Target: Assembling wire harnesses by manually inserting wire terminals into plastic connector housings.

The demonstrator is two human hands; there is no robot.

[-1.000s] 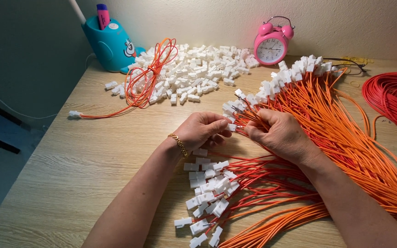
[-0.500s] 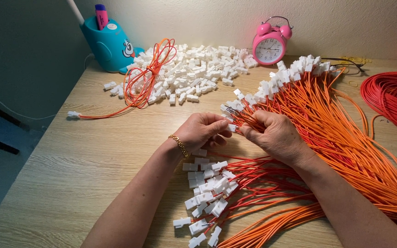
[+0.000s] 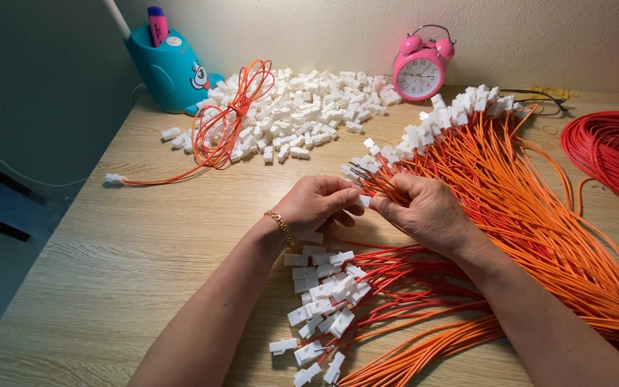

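L hand (image 3: 318, 203) + R hand (image 3: 424, 211) pinch white connector (image 3: 364, 201) | desk (image 3: 109, 272) left side bare

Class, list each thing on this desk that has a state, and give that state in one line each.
Left hand: pinching a white connector.
Right hand: gripping orange wires, fingertips at the connector.
Loose connectors: heaped, unwired.
Finished wires: connectors fitted, piled below the hands.
Coiled wire: bundled, one connector on its end.
Alarm clock: upright.
Red coil: wound.
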